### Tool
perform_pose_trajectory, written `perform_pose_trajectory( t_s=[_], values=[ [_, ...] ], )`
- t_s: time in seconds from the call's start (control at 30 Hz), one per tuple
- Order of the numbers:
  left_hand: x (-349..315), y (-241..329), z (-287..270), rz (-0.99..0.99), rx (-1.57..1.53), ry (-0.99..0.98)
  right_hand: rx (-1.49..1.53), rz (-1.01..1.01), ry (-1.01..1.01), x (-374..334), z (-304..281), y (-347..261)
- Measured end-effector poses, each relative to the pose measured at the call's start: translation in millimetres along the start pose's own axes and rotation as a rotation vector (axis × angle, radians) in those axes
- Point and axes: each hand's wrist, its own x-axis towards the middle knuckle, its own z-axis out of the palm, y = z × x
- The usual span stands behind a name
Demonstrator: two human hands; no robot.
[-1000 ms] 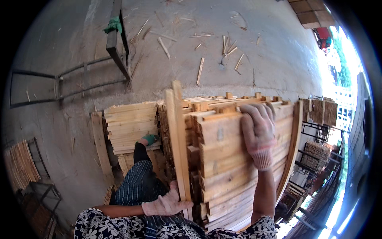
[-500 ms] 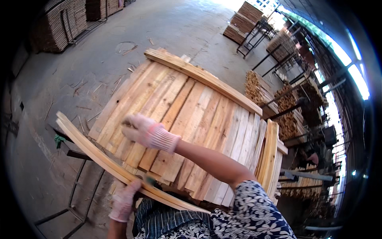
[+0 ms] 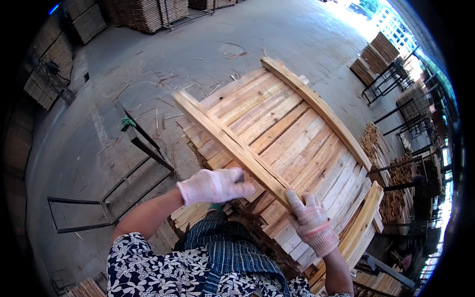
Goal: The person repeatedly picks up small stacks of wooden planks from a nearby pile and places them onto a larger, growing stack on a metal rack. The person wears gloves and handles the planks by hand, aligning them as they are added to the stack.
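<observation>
Long narrow wooden strips (image 3: 232, 141), lying together, stretch diagonally over a broad stack of pale boards (image 3: 292, 136); their far end is blurred. My right hand (image 3: 312, 222), in a white and pink knit glove, grips the near end of these strips, partly hiding it. Just below them, beside the stack's near edge, is my left hand (image 3: 215, 185) in a similar glove. Its fingers are apart and somewhat blurred, and no held thing shows. Another strip (image 3: 316, 106) lies across the far ends of the boards.
More strips (image 3: 363, 218) rest at the stack's right end. A black metal frame (image 3: 143, 143) with a green cloth tie (image 3: 127, 123) stands at left. Wood scraps litter the concrete floor (image 3: 163, 59). Piles of timber (image 3: 141, 15) stand farther off, with bundled sticks (image 3: 401, 173) at right.
The strips have moved from the near edge, where my left hand held them, onto the boards. My left hand has let go; my right has come back to their near end. The view has shifted left.
</observation>
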Motion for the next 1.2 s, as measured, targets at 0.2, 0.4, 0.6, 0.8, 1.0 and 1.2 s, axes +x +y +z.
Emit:
perform_pose_trajectory(
  t_s=[0.2,0.4,0.6,0.8,1.0,1.2],
  values=[
    [59,-15,25,0.847,0.839,0.633,-0.14,-0.005,0.135,-10,46,28],
    [77,-2,-18,0.749,0.931,0.361,-0.072,0.047,0.195,-17,54,30],
    [72,13,-20,0.63,0.929,0.373,-0.114,0.068,0.281,-18,53,30],
    [61,74,42,0.896,0.569,0.435,-0.224,0.588,0.586,-114,33,108],
    [41,179,145,0.912,0.343,-0.219,0.293,1.374,0.278,-234,71,169],
    [80,243,297,0.691,0.273,-0.217,0.738,1.154,0.524,-278,83,207]
  ],
)
